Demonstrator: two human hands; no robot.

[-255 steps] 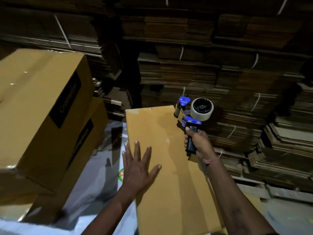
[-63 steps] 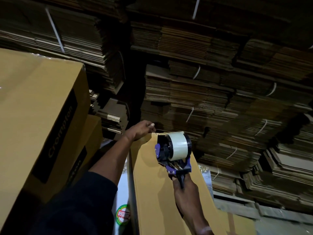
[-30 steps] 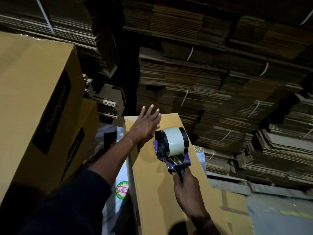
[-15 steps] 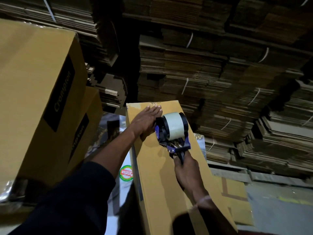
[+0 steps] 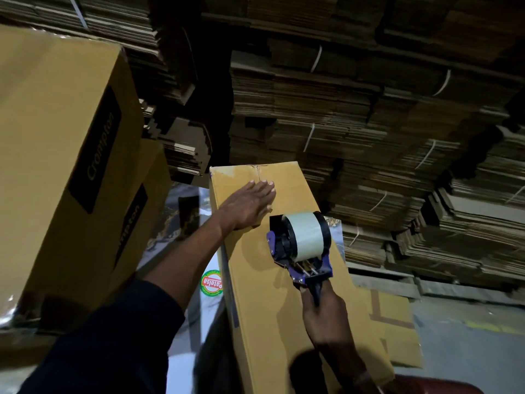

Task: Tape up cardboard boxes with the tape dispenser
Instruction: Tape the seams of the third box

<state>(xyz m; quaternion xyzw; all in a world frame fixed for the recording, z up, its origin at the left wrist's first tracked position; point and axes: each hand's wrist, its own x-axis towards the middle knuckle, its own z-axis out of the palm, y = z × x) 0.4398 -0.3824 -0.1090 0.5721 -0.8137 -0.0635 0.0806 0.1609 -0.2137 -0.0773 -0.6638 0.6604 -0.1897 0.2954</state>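
While the left hand (image 5: 250,204) lies flat with straight fingers on the far end of the box (image 5: 272,280) — likely to hold the flaps down and steady it — the right hand (image 5: 324,315) grips the handle of the tape dispenser (image 5: 301,245), its roll low over the middle of the box top, seemingly set to run along the seam. Printed boxes (image 5: 62,155) stand stacked just to the left. Behind, bundles of flat cardboard (image 5: 355,115) fill the dim storeroom — tied with white straps.
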